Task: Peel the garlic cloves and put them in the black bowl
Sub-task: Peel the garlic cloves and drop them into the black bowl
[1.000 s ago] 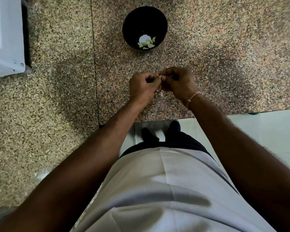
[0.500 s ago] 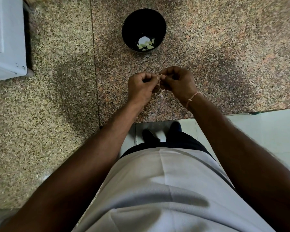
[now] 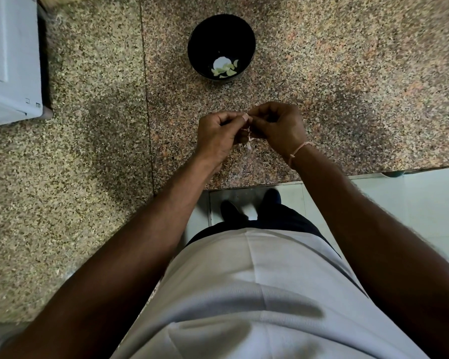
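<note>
Both hands [image 3: 249, 128] on garlic (half-hidden)

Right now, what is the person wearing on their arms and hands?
Both arms are bare, with no sleeves reaching the forearms and no gloves. The left hand wears nothing. The right hand has a thin pinkish thread bracelet tied round its wrist, with a small knot.

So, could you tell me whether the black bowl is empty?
Not empty: the black bowl holds a few peeled cloves at its bottom.
</note>
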Demonstrator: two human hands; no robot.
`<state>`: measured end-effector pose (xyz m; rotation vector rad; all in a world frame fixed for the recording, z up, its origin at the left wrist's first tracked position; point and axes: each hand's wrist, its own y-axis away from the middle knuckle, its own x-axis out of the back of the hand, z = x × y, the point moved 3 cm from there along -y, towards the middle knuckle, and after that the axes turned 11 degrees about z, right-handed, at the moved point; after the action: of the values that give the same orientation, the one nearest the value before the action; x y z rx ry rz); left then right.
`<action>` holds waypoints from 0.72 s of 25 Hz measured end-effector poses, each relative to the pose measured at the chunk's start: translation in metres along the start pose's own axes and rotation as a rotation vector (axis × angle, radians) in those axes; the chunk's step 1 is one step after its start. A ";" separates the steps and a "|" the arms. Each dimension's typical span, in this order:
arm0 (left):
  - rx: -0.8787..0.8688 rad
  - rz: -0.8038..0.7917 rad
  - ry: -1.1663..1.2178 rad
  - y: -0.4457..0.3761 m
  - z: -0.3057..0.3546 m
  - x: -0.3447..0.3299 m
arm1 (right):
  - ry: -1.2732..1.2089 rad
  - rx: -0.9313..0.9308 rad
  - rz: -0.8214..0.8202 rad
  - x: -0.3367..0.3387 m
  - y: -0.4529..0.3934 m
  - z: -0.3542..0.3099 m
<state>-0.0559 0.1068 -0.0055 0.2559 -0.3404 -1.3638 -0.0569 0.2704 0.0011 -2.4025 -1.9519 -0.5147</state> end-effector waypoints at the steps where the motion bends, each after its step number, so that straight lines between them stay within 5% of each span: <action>1: 0.003 -0.002 0.001 0.000 -0.001 0.001 | 0.059 0.052 0.015 0.000 -0.001 0.000; 9: -0.056 -0.012 -0.038 0.004 -0.004 0.001 | 0.438 0.319 0.054 0.000 0.004 -0.018; 18: -0.038 0.000 -0.005 0.005 -0.004 0.001 | 0.461 0.345 0.091 -0.005 0.008 -0.018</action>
<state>-0.0493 0.1070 -0.0077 0.2214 -0.3181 -1.3692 -0.0546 0.2600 0.0181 -1.9399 -1.5781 -0.6044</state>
